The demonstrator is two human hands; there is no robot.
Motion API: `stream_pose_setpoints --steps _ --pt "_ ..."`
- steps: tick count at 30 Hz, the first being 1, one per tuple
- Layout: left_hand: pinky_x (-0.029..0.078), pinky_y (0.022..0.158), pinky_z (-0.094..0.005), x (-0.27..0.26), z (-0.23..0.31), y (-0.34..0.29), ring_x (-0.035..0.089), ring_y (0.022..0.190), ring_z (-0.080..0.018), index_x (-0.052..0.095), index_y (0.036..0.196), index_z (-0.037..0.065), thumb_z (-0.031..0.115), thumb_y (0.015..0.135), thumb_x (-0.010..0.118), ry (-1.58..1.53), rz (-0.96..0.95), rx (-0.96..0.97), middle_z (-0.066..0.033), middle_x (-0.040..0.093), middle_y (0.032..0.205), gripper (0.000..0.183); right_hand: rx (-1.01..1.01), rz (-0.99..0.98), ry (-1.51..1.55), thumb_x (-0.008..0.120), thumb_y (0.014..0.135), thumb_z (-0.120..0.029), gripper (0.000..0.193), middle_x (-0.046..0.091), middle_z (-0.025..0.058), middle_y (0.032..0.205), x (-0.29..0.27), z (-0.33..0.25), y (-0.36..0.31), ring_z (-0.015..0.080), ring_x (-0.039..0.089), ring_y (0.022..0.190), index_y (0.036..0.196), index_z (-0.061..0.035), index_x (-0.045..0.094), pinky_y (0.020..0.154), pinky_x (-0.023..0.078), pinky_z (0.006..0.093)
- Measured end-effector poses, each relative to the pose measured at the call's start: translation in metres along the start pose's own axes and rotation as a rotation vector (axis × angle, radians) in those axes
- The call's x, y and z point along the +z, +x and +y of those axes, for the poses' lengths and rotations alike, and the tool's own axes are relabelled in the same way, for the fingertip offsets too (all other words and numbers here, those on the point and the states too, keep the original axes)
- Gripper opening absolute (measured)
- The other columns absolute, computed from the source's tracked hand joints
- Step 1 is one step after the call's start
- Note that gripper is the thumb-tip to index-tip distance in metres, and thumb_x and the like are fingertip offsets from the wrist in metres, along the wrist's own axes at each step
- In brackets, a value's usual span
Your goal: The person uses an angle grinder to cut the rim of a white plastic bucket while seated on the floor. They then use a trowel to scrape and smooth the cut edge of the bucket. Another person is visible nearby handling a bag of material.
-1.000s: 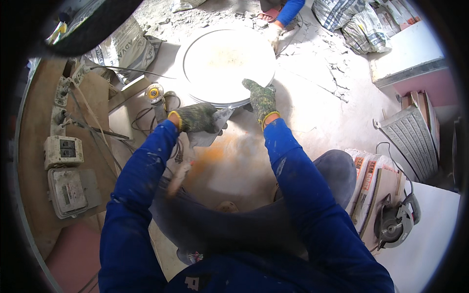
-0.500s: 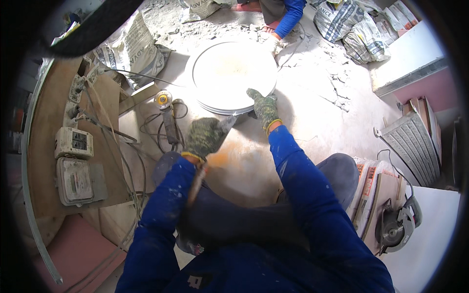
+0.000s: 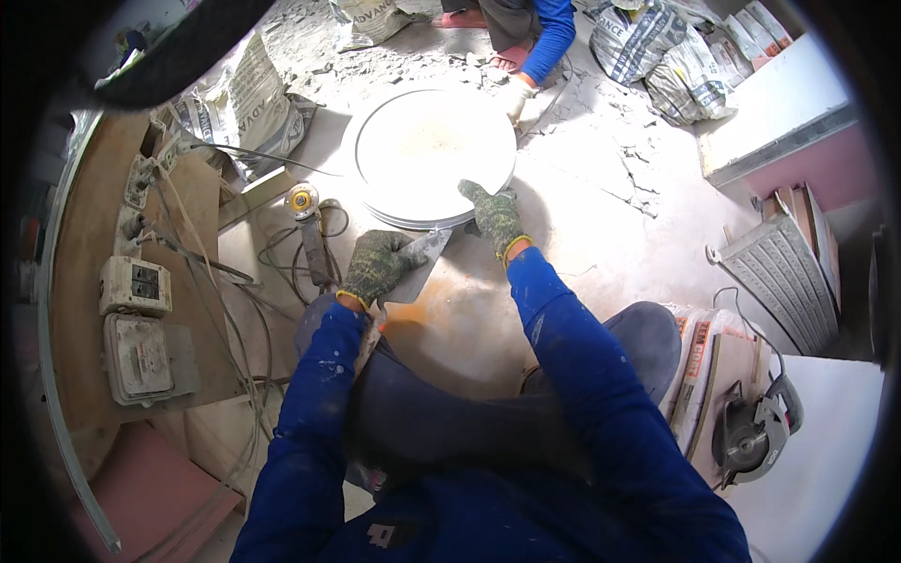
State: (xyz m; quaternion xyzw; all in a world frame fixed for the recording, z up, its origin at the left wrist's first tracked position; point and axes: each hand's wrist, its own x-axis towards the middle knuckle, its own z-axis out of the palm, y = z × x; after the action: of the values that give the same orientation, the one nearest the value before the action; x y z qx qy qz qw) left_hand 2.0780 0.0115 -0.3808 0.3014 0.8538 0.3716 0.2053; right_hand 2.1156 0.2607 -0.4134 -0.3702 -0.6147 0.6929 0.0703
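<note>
A large round white disc [image 3: 427, 141] with a raised, layered rim lies in front of me, brightly lit. My right hand [image 3: 495, 218], in a green patterned glove with a yellow cuff, grips its near right edge, thumb on top and the other fingers hidden. My left hand [image 3: 375, 266], gloved alike, is closed around a flat, pointed metal blade [image 3: 429, 247]. The blade's tip is close to the near rim; I cannot tell if they touch. A narrow piece with an orange-red spot [image 3: 375, 330] shows below the left hand, by my knee.
Opposite, a co-worker's white-gloved hand [image 3: 514, 98] is at the disc's far right edge. An angle grinder [image 3: 312, 235] with its cord lies left. A wooden board [image 3: 202, 281] carries sockets and cables. At right are a circular saw [image 3: 755, 432], a grey ribbed panel [image 3: 779, 277] and rubble sacks [image 3: 648, 52].
The whole view has shifted slightly, moving the scene a little left. The blade in my left hand has turned, and its tip sits slightly further right along the rim. My right hand keeps its grip.
</note>
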Motion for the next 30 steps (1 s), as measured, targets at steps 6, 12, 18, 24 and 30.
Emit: stream_pose_setpoints --steps 6,12,18,24,30 --pt "0.05 0.063 -0.0306 0.012 -0.016 -0.006 0.058 0.064 -0.0094 0.076 0.095 0.0 0.021 0.086 0.081 -0.234 0.021 -0.119 -0.0039 0.069 0.074 0.024 -0.019 0.082 0.025 0.09 0.076 -0.038 0.089 0.064 0.0256 0.123 0.005 0.002 -0.001 0.0291 0.065 0.112 0.129 0.0171 0.043 0.096 0.053 0.037" --pt "0.052 0.066 -0.0339 0.0 -0.012 0.009 0.062 0.068 -0.012 0.077 0.093 0.001 0.024 0.085 0.08 -0.119 0.04 -0.006 -0.0067 0.072 0.076 0.024 -0.019 0.138 0.017 0.09 0.076 -0.038 0.089 0.063 0.0267 0.123 0.011 0.006 -0.001 0.0304 0.064 0.114 0.127 0.0164 0.042 0.097 0.052 0.0373" --pt "0.053 0.069 -0.0303 0.01 -0.018 0.006 0.064 0.07 -0.0096 0.079 0.089 0.002 0.028 0.084 0.083 -0.142 0.103 -0.015 -0.0044 0.074 0.076 0.027 0.025 0.141 0.02 0.087 0.08 -0.034 0.079 0.065 0.0207 0.117 0.012 0.001 -0.004 0.0256 0.07 0.092 0.132 0.0068 0.044 0.071 0.061 0.0369" --pt "0.056 0.062 -0.032 -0.004 -0.033 -0.015 0.071 0.073 -0.0179 0.072 0.119 -0.001 0.034 0.086 0.081 -0.693 -0.163 -0.228 -0.0117 0.076 0.094 0.049 0.067 0.116 0.071 0.087 0.079 -0.035 0.081 0.065 0.0196 0.114 0.01 -0.007 -0.011 0.0242 0.071 0.086 0.132 0.006 0.042 0.065 0.063 0.0361" --pt "0.048 0.049 -0.0196 -0.011 -0.012 -0.053 0.058 0.064 -0.01 0.057 0.141 -0.001 0.03 0.098 0.069 -1.218 -0.271 -0.435 -0.0118 0.073 0.11 0.054 0.02 0.165 0.014 0.087 0.079 -0.036 0.083 0.065 0.0192 0.111 0.012 0.003 -0.002 0.0251 0.071 0.082 0.133 0.0053 0.039 0.062 0.063 0.0365"
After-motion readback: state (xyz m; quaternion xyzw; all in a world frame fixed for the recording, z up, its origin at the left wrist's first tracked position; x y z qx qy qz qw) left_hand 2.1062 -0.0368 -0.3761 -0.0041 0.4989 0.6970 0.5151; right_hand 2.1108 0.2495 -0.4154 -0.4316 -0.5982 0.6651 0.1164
